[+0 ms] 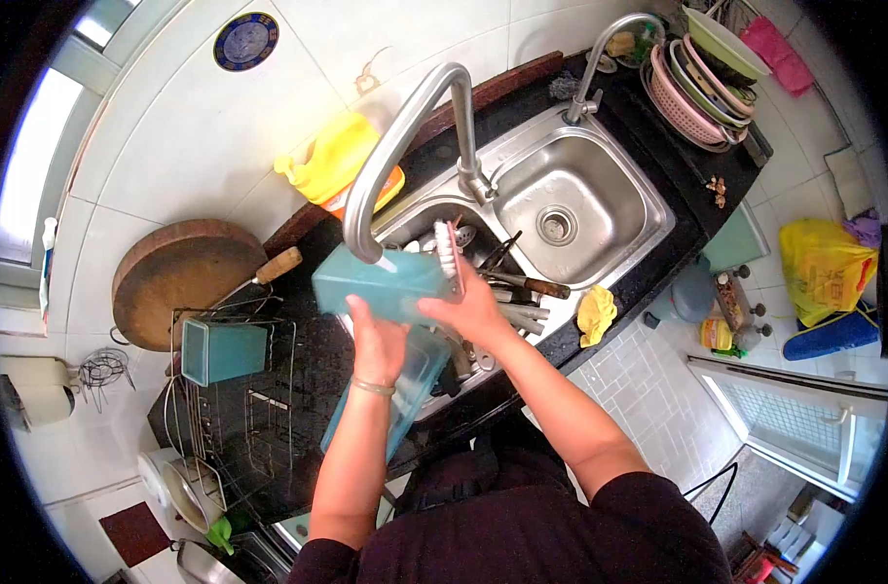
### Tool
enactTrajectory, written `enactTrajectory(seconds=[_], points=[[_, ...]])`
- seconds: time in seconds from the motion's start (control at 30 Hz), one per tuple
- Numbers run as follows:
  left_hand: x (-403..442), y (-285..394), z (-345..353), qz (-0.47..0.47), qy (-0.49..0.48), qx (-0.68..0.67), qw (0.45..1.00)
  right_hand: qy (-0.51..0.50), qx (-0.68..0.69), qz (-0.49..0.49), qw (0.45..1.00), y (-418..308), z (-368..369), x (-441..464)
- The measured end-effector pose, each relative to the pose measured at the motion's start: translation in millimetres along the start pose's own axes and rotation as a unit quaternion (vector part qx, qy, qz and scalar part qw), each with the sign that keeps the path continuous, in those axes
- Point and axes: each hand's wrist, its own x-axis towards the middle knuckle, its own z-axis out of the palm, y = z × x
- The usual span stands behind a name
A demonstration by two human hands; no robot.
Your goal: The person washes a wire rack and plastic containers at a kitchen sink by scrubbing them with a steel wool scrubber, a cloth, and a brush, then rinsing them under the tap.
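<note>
A teal translucent plastic container point(371, 282) is tilted on its side under the spout of the curved faucet point(405, 127), over the left sink basin. My left hand point(378, 341) grips it from below, thumb on the near face and the other fingers hidden. My right hand point(471, 310) holds a scrub brush point(449, 255) with a pink back and white bristles upright at the container's right end. A second teal translucent piece point(420, 375) lies below, partly covered by my left forearm. Utensils, among them a wooden-handled one point(536, 284), fill the left basin.
The right basin point(600, 185) has a drain. A yellow cloth point(596, 315) lies on the front edge. Behind the faucet stands a yellow bottle point(337, 161). At left are a round wooden board point(176, 277) and a wire rack point(235, 399) with a teal container. Colanders point(683, 107) stack at right.
</note>
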Motion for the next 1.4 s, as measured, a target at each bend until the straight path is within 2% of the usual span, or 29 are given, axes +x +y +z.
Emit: enactTrajectory(seconds=[0.03,0.13,0.2,0.27,0.3,0.37,0.4,0.47,0.53,0.57,0.67,0.7,0.73,0.8,0.87,0.93,1.0,1.03,1.07,1.13,1.2,1.23,1.27,1.3,1.33,1.4], points=[[0,0,-2,0.017,-0.033,-0.022,0.999,-0.020,0.008,0.002,1.000,6,4,0],[8,9,-10,0.029,0.000,-0.040,0.999,-0.057,0.002,0.033,0.998,15,4,0],[13,18,-13,0.012,0.041,-0.079,0.996,0.018,-0.098,-0.047,0.994,19,-6,-1],[15,24,-19,-0.057,0.071,-0.131,0.987,0.081,-0.150,-0.031,0.985,12,-16,-10],[13,26,-21,-0.093,0.078,-0.128,0.984,0.081,-0.151,-0.031,0.985,10,-14,-15],[11,22,-19,-0.122,0.096,-0.134,0.979,0.048,-0.321,-0.202,0.924,-11,-2,-30],[13,20,-17,-0.147,0.111,-0.138,0.973,0.031,-0.327,-0.244,0.913,-5,5,-32],[18,11,-12,-0.149,0.109,-0.177,0.967,-0.012,-0.408,-0.172,0.897,-18,15,-34],[18,11,-10,-0.227,0.108,-0.171,0.953,-0.003,-0.369,-0.132,0.920,-14,10,-21],[19,12,-7,-0.229,0.127,-0.179,0.948,0.002,-0.330,-0.094,0.939,-11,6,-14],[18,11,-6,-0.244,0.131,-0.127,0.952,0.051,-0.287,-0.136,0.947,21,-7,-5],[18,8,-16,-0.248,0.095,-0.165,0.950,0.092,-0.235,-0.035,0.967,24,-18,-1],[14,10,-14,-0.249,0.096,-0.164,0.950,0.131,-0.308,0.024,0.942,45,-45,8],[7,16,-6,-0.246,0.080,-0.133,0.957,0.153,-0.240,-0.019,0.958,45,-69,4],[11,10,-15,-0.250,0.076,-0.135,0.956,0.128,-0.217,-0.070,0.965,19,-46,-5],[17,9,-10,-0.239,0.083,-0.135,0.958,0.075,-0.283,-0.151,0.944,-2,-9,-18],[24,6,-11,-0.256,0.108,-0.180,0.943,0.004,-0.393,-0.157,0.906,-10,7,-27],[23,9,-7,-0.257,0.099,-0.203,0.940,0.057,-0.303,-0.219,0.926,12,-2,-17],[24,12,-5,-0.255,0.088,-0.228,0.936,0.092,-0.350,-0.137,0.922,14,-16,-16],[27,14,-7,-0.242,0.108,-0.236,0.935,0.152,-0.391,-0.116,0.900,23,-47,-15],[30,20,1,-0.204,0.064,-0.179,0.960,0.191,-0.367,-0.095,0.905,28,-76,-19],[27,20,11,-0.153,0.028,-0.111,0.981,0.206,-0.348,-0.062,0.913,24,-83,-22],[32,12,11,-0.148,0.031,-0.116,0.982,0.217,-0.327,-0.029,0.919,21,-86,-26],[42,-1,7,-0.038,0.013,0.007,0.999,0.212,-0.308,-0.038,0.927,20,-90,-27],[49,-6,6,0.074,-0.005,0.132,0.988,0.207,-0.310,-0.042,0.927,18,-92,-29],[55,-11,-2,0.090,-0.013,0.159,0.983,0.197,-0.274,-0.027,0.941,14,-97,-36]])
